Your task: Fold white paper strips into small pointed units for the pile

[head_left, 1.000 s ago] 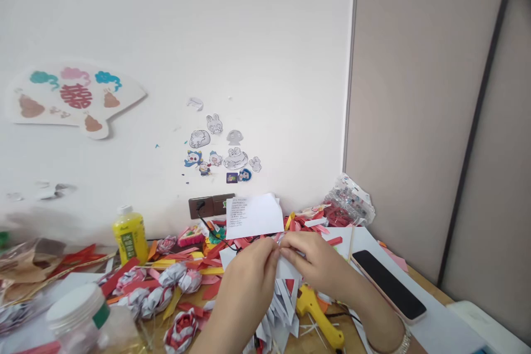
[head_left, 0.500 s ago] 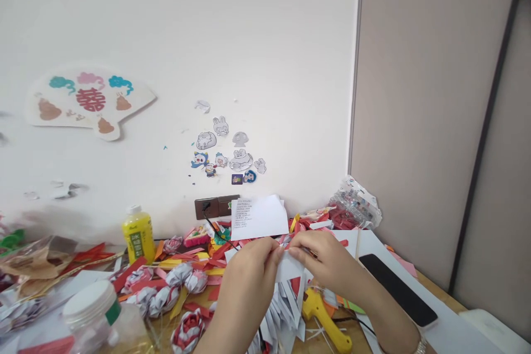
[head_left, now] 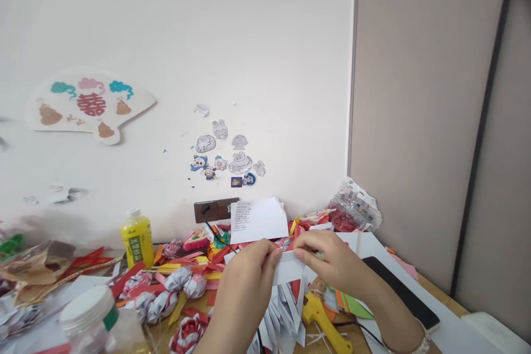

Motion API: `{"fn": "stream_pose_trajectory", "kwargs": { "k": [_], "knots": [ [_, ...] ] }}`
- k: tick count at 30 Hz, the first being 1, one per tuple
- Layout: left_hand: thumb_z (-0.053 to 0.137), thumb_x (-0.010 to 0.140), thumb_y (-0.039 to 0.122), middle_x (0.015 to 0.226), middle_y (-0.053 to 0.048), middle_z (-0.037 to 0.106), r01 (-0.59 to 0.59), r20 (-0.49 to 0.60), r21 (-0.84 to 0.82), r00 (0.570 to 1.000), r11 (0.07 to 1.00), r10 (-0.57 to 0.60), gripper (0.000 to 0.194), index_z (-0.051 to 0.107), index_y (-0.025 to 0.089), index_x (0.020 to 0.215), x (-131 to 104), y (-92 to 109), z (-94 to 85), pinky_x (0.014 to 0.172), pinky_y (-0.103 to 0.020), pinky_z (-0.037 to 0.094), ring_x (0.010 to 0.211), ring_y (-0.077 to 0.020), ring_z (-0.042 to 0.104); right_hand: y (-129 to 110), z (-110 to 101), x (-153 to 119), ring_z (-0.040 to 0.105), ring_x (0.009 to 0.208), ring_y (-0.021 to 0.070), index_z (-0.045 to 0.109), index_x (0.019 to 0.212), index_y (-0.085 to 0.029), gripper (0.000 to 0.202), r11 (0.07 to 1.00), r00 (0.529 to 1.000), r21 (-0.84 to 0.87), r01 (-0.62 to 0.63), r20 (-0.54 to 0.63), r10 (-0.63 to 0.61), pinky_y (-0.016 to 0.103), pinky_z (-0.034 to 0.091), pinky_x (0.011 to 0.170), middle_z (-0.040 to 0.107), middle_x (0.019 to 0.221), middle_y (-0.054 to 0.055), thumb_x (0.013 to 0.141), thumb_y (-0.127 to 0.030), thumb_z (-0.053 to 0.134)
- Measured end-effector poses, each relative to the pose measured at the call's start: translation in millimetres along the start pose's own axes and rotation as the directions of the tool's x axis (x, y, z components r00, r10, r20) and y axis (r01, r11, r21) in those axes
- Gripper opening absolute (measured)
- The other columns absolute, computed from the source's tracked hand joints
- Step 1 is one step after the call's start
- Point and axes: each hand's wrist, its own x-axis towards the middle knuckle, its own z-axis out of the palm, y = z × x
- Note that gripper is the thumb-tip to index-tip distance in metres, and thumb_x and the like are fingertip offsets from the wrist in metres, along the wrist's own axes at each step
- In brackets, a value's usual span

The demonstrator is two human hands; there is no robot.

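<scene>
My left hand (head_left: 255, 271) and my right hand (head_left: 326, 254) face each other above the cluttered table. Between them is a small piece of white paper (head_left: 288, 268), its top edge pinched between thumb and fingers on each side. Below it lies a pile of folded white paper strips (head_left: 282, 312). A yellow glue gun (head_left: 326, 323) rests just right of that pile, under my right hand. Left of my left hand are crumpled red-and-white paper flowers (head_left: 188, 332).
A yellow bottle (head_left: 139, 239) and a white-lidded jar (head_left: 89, 310) stand at left. A black phone (head_left: 400, 293) lies at right. Behind are a handwritten sheet (head_left: 259, 220), a plastic bag (head_left: 355, 204) and a wall with stickers.
My hands have moved slightly apart, so more of the white paper's top edge shows between them. My right hand's fingers have shifted a little to the right.
</scene>
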Motion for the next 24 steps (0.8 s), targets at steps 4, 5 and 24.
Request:
{"fn": "stream_pose_trajectory", "kwargs": {
  "k": [4, 5, 24],
  "knots": [
    [0.033, 0.085, 0.028, 0.058, 0.002, 0.052, 0.015, 0.005, 0.005, 1.0, 1.0, -0.015, 0.029, 0.035, 0.022, 0.057, -0.4, 1.3, -0.3, 0.053, -0.024, 0.03, 0.061, -0.0167, 0.051, 0.0, -1.5, -0.5, 0.045, 0.061, 0.0114, 0.05, 0.069, -0.018, 0.018, 0.999, 1.0, -0.031, 0.014, -0.009, -0.014, 0.022, 0.03, 0.056, 0.053, 0.065, -0.003, 0.086, -0.018, 0.044],
    [0.033, 0.085, 0.028, 0.058, 0.002, 0.052, 0.018, 0.002, 0.005, 1.0, 1.0, -0.018, 0.029, 0.034, 0.022, 0.057, -0.7, 1.7, -0.6, 0.053, -0.024, 0.03, 0.06, -0.0167, 0.051, 0.1, -1.8, -0.5, 0.046, 0.061, 0.0114, 0.051, 0.07, -0.018, 0.018, 1.0, 1.0, -0.025, 0.014, -0.007, -0.015, 0.022, 0.031, 0.056, 0.054, 0.065, -0.003, 0.086, -0.018, 0.044],
    [0.031, 0.086, 0.032, 0.059, 0.002, 0.05, 0.02, 0.006, -0.06, 1.0, 0.998, -0.02, 0.029, 0.034, 0.023, 0.059, -2.3, -0.4, -0.3, 0.055, -0.024, 0.031, 0.06, -0.0162, 0.05, 3.7, -1.3, -1.6, 0.047, 0.064, 0.0107, 0.052, 0.071, -0.019, 0.017, 0.994, 1.0, 0.107, -0.019, -0.014, 0.02, 0.02, 0.032, 0.057, 0.054, 0.068, -0.004, 0.086, -0.018, 0.045]
  ]
}}
